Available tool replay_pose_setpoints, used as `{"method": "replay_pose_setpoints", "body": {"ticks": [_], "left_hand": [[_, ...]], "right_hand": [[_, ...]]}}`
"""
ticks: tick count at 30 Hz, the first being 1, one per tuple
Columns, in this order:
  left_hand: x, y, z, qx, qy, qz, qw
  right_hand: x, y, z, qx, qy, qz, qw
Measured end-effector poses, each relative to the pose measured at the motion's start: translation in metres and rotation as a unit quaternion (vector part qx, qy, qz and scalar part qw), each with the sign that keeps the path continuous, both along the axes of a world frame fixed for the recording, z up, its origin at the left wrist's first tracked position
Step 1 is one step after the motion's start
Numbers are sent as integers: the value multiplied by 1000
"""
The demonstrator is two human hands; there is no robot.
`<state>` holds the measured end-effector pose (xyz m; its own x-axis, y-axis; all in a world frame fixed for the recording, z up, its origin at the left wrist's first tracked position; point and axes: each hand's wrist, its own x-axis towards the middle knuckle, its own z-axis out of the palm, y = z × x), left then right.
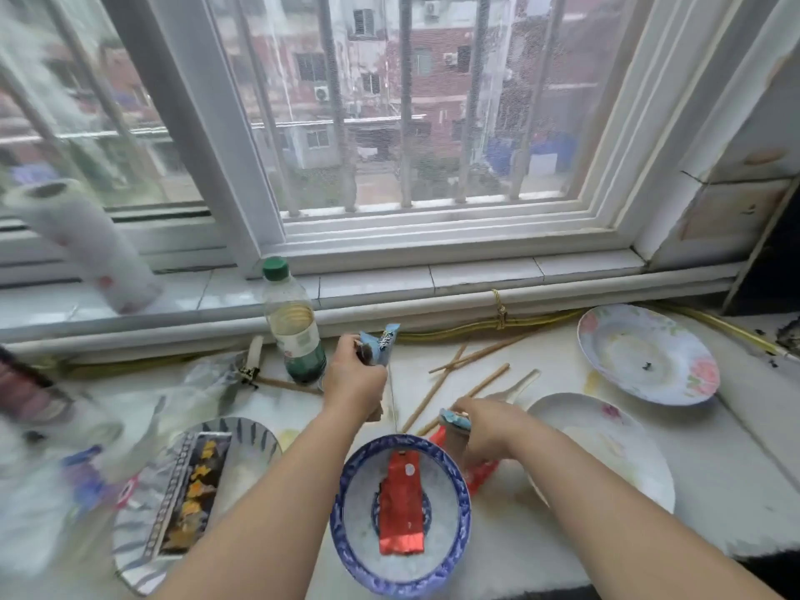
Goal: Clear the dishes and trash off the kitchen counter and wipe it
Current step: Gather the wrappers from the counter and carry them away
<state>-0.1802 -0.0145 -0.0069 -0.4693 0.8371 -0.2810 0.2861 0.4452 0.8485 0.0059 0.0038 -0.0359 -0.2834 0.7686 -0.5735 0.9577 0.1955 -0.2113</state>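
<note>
Left hand (pixel 356 376): curled round a light-blue wrapper (pixel 386 342), raised just right of the bottle.
Right hand (pixel 489 430): pinching a crumpled blue scrap (pixel 454 420), above a red wrapper piece (pixel 480 474).
Blue-rimmed bowl (pixel 342 506): near centre of the surface (pixel 731 461), red foil wrapper (pixel 400 504) inside.
Green-capped bottle (pixel 294 326): upright, far centre.
Chopsticks (pixel 474 356): scattered beyond the right hand.
Flowered plate (pixel 649 352): far right.
White plate (pixel 606 448): near right.
Striped plate (pixel 251 430): near left, holding a printed packet (pixel 190 491).
Paper towel roll (pixel 86 249): on the window sill, far left.

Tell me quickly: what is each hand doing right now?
Left hand: closed, grips a blue wrapper.
Right hand: closed, pinches a blue scrap.
</note>
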Motion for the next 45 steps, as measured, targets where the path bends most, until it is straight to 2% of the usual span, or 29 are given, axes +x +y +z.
{"method": "replay_pose_setpoints", "body": {"ticks": [3,5,11,14,17,21,23,26,30,35,38,42,45], "left_hand": [[14,-27,1,19,23,8,1000],[21,-48,1,20,30,3,999],[32,-95,-9,-62,-17,43,997],[40,-105,-14,-121,-6,6,993],[55,-105,-22,-157,80,-52,983],[71,-104,-32,-214,206,-107,949],[73,-106,-34,-211,228,-108,944],[67,-108,-30,-162,208,-82,961],[45,-100,-17,-104,173,-18,979],[18,-96,-3,-39,39,143,988],[8,-100,1,-13,-19,209,978],[3,-111,1,-1,-33,249,968],[-1,-120,2,7,-42,268,962]], "right_hand": [[-2,-12,-5,48,-75,54,995],[-3,-20,-10,72,-89,57,992],[-2,-23,-7,175,-26,19,984],[3,-20,4,208,0,0,978],[5,-20,10,207,2,6,978],[2,-25,0,167,-6,51,985],[0,-27,-9,141,-11,68,988],[-1,-28,-16,138,-19,67,988],[-4,-29,-18,164,21,-10,986],[-1,-20,-5,158,64,-113,979],[3,-10,10,147,141,-164,965],[-4,-4,32,171,260,-187,932],[-25,-12,49,122,364,-199,902]]}}
